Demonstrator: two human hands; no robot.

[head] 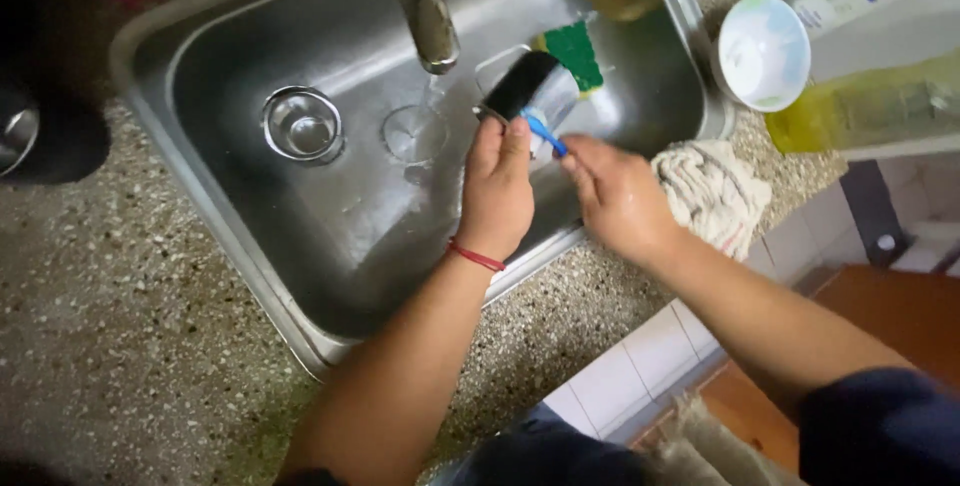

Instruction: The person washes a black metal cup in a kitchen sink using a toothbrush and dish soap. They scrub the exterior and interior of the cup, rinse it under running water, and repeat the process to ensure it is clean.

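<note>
Over the steel sink (230, 236) now, both hands up at the far rim, just right of the tap (422, 6) where a thin stream runs down. The left hand (497, 191) has hold of a dark glossy object (530, 86), possibly a small cup or lid, hard to say through the blur. It sits just beyond the fingertips, its long axis tilted up and away to the right, toward the green scouring pad (575, 51) lying right behind it. The left fingers are pressed together and curled over its near edge, thumb tucked in beside them. The right hand (618, 196) comes in from the right, fingers bunched and pinching a blue brush (545, 133), its handle slanting up-left so the tip meets the dark object next to the left fingertips. So the left hand is the nearer of the 2. A rag (715, 196) sits bunched on the rim beside the right wrist, white bowl (762, 51) further back
</note>
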